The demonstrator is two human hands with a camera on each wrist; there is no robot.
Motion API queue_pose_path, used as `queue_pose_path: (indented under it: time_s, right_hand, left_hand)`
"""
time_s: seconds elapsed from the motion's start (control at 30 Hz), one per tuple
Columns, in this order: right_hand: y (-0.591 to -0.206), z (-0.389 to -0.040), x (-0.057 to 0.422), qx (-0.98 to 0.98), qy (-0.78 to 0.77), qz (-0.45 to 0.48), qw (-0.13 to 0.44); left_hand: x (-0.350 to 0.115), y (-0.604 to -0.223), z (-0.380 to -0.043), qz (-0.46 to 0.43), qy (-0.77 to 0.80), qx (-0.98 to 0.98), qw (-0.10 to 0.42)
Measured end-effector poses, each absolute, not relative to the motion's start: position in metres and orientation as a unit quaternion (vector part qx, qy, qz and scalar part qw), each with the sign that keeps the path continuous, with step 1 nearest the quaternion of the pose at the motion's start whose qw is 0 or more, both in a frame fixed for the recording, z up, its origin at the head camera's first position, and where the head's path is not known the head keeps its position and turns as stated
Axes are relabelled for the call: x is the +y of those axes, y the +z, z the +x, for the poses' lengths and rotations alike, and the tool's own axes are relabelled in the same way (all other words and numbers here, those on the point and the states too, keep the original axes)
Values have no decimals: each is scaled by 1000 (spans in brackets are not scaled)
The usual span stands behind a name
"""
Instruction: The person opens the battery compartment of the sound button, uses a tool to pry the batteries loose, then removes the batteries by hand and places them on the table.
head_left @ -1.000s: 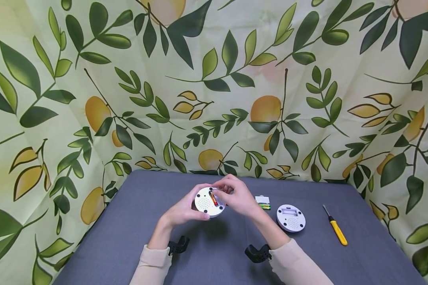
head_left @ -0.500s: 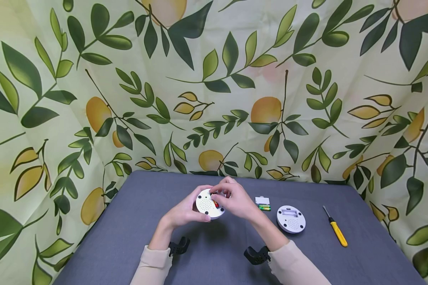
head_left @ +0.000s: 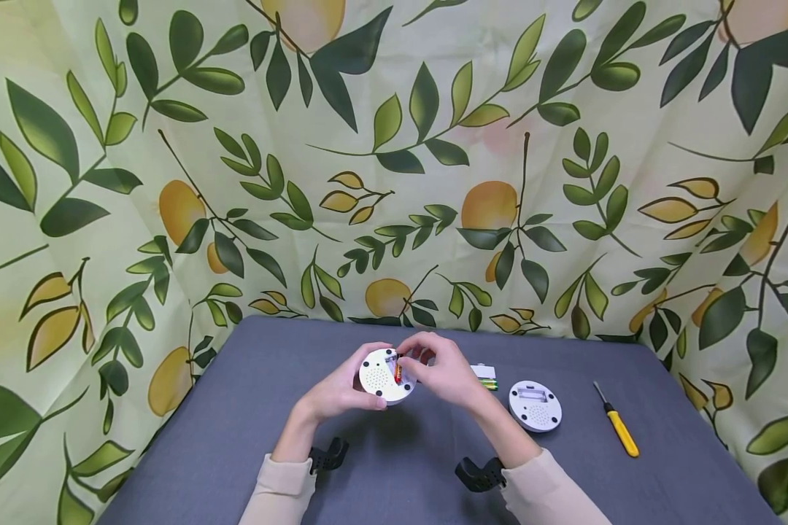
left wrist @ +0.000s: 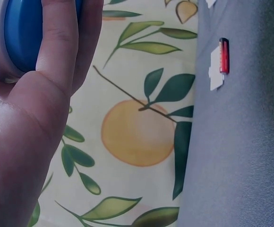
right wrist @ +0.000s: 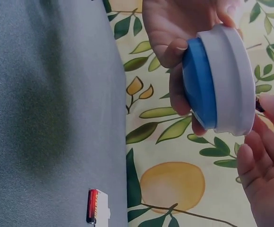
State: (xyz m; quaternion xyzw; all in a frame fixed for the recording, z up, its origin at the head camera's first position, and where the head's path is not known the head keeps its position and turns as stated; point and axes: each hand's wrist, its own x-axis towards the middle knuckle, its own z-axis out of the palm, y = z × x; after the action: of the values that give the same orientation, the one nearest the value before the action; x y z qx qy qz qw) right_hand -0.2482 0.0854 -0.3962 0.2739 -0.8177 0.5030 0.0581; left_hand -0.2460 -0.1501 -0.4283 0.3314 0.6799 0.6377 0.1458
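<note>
My left hand (head_left: 341,386) grips a round white device (head_left: 374,377) by its rim, its speckled underside and black feet facing me. The right wrist view shows the device's blue dome (right wrist: 198,85) on the other side, with left fingers curled against it. Between the thumb and fingertips of my right hand (head_left: 443,370) is a red-and-black battery (head_left: 398,372), pinched at its dark end. That battery sits slantwise at the uncovered battery slot, part of which shows beside it. Fingers hide some of the slot.
A second white round device (head_left: 535,406) lies right, its battery slot uncovered. Behind my right forearm are green batteries (head_left: 488,383) beside a white cover (head_left: 483,372). Farther right lies a yellow-handled screwdriver (head_left: 622,433). The left wrist view shows a red battery (left wrist: 224,56) by another white cover (left wrist: 215,68).
The right fingers have shifted along the battery and slightly right. The battery has changed its slant, baring more of the slot. My left hand keeps the device nearly still.
</note>
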Motion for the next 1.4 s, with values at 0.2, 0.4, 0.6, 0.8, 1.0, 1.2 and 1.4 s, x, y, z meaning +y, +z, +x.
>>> queue_pose_path:
  time_s: [0.2,0.4,0.6,0.8,1.0,1.2,1.4]
  right_hand:
    - [-399,-247,91,-796,543,266,39]
    - [-400,-246,97,-794,543,271,46]
    - [-402,-245,103,-792,543,277,41]
    - [-405,-245,107,-803,531,267,46]
    - [-408,-245,112,-793,551,258,31]
    - [-412,-246,117,-781,569,254,39]
    - [-417,-249,123,-779,577,240,44]
  left_hand:
    - [-151,-428,-246,322,632,690,142]
    - [-152,-429,-247,319,633,691,140]
    - [-152,-428,-246,315,635,691,138]
    - [-153,-426,-245,313,635,693,134]
    - [-154,-428,-246,314,635,694,132]
    - [-153,-425,-245,307,637,694,135]
    - [-154,-425,-245,303,634,700,130]
